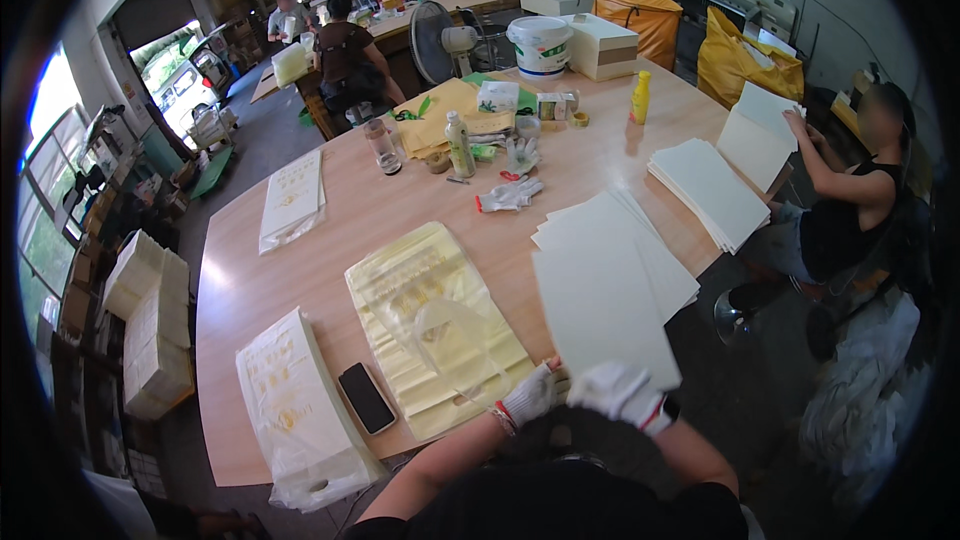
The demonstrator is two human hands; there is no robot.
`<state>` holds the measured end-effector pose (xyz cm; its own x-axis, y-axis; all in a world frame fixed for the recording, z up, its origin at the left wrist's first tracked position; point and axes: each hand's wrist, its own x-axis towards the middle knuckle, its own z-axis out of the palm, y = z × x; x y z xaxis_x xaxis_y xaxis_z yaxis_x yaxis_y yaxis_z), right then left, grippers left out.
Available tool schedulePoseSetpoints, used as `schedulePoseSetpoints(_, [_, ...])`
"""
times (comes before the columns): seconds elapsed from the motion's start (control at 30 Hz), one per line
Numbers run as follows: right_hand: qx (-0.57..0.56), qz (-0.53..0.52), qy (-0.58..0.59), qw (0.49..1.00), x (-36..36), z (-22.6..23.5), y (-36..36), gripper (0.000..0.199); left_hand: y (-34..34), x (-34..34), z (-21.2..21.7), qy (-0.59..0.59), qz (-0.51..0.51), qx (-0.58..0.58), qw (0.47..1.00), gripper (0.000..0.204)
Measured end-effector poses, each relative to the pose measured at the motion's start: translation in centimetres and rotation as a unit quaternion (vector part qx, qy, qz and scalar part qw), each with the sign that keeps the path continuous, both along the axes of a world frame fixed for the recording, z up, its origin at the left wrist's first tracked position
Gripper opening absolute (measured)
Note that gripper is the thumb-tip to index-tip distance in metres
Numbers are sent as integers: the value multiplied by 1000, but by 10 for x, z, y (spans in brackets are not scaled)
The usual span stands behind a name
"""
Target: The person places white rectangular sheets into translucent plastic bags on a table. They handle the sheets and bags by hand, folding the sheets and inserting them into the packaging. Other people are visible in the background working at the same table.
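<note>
My left hand [532, 396], in a white knit glove, is closed at the lower left edge of a white card sheet [605, 305], its fingertips against that edge. Beside it, my right hand [617, 392], also gloved, lies at the sheet's near edge; motion blur smears its fingers. Under and behind this sheet, more white sheets [665, 280] are fanned out. To the left of my hands lies a stack of pale yellow plastic bags [480, 340] with cut-out handles. A black phone [367, 398] rests between it and a stack of white printed bags [295, 400].
A coworker [855, 180] sits at the right, handling white sheets [760, 135] near another stack [705, 190]. Mid-table stand a yellow bottle [640, 100], a clear jar [382, 146], spare gloves [512, 196] and a white bucket [540, 46]. A fan [433, 43] stands beyond.
</note>
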<state>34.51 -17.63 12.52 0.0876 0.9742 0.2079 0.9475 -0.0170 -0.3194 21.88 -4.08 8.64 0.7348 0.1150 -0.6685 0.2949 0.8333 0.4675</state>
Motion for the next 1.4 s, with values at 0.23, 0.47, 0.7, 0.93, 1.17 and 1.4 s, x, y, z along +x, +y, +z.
schedulePoseSetpoints(0.23, [40,-281,824,490,10,-112,-75,36,6,-51,-16,-46,-228,392,890,52])
schedulePoseSetpoints(0.47, [231,-279,656,662,-87,-105,10,38,-29,-61,20,-22,-311,766,563,76])
schedulePoseSetpoints(0.7, [121,-61,104,985,-80,-7,-19,27,145,-94,79,140,91,781,601,66])
schedulePoseSetpoints(0.93, [-156,-100,101,977,-65,-76,79,32,23,-59,57,-185,-59,800,567,50])
schedulePoseSetpoints(1.17, [48,-330,117,936,-71,-83,138,32,61,-107,-45,-95,-101,844,518,48])
schedulePoseSetpoints(1.4, [-215,-274,65,935,-38,-58,145,59,112,-165,-86,212,106,779,580,51])
